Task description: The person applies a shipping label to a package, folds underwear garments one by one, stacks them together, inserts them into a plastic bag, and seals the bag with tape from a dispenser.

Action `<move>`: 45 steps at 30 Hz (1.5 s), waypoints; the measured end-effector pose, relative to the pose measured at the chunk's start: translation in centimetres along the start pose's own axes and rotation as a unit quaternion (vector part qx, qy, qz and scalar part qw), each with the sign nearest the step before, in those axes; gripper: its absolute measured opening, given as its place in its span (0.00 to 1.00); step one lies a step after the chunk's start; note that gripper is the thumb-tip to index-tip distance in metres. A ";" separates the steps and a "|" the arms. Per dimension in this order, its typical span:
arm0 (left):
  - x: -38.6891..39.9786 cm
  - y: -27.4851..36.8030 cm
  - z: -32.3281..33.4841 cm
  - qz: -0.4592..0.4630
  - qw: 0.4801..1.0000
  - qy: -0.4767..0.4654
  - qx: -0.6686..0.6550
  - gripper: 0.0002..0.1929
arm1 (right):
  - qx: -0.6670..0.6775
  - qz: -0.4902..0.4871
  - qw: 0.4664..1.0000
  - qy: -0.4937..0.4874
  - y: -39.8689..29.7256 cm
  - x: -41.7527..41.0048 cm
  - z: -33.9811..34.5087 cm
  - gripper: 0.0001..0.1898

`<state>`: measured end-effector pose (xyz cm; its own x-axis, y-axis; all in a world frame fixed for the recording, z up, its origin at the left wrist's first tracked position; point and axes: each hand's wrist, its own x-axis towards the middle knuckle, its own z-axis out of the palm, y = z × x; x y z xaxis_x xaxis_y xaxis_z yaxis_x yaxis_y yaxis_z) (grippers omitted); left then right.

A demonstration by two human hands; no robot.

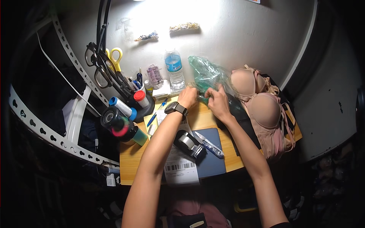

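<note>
My left hand (pixel 188 98), with a dark watch on the wrist, is at the lower left edge of a crumpled green plastic bag (pixel 208 71); its fingers are bent and partly hidden. At the bag's lower right, my right hand (pixel 218 101) has its fingers curled against the plastic, slightly blurred. Beige padded bras (pixel 263 109) lie on black fabric to the right. Between my forearms sit a black tape dispenser (pixel 189 144), thread snips (pixel 209 145) on a blue-grey pad (pixel 212 166), and a printed paper strip (pixel 182 173) that runs under the dispenser.
A water bottle (pixel 174 69) stands near the wall, behind my left hand. At the left are yellow-handled scissors (pixel 116 58), eyeglasses (pixel 99 67), a red-lidded container (pixel 141 99), a blue pen (pixel 151 119) and a dark bottle (pixel 117 122). White perforated metal shelving (pixel 57 139) borders the wooden table (pixel 128 168).
</note>
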<state>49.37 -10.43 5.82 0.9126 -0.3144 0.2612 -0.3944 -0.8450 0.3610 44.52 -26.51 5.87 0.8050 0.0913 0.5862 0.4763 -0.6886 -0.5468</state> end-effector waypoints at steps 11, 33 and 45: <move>1.0 3.8 -5.4 0.105 0.990 -0.019 0.089 0.06 | -0.090 0.073 0.993 0.024 0.1 1.3 3.6 0.13; -23.2 10.3 -21.2 -0.045 0.811 -0.101 -0.574 0.07 | 0.457 0.018 0.856 -0.242 -13.8 -7.0 -12.4 0.27; -35.2 10.4 -17.7 -0.085 0.853 -0.233 -0.459 0.15 | 0.534 0.271 0.754 -0.270 -17.4 -20.0 -16.6 0.08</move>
<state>11.27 -0.51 16.22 0.8245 -0.5389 -0.1724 0.0254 -0.2691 0.9628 14.29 -28.33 13.62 0.8733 0.4824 -0.0678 -0.1939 0.2165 -0.9568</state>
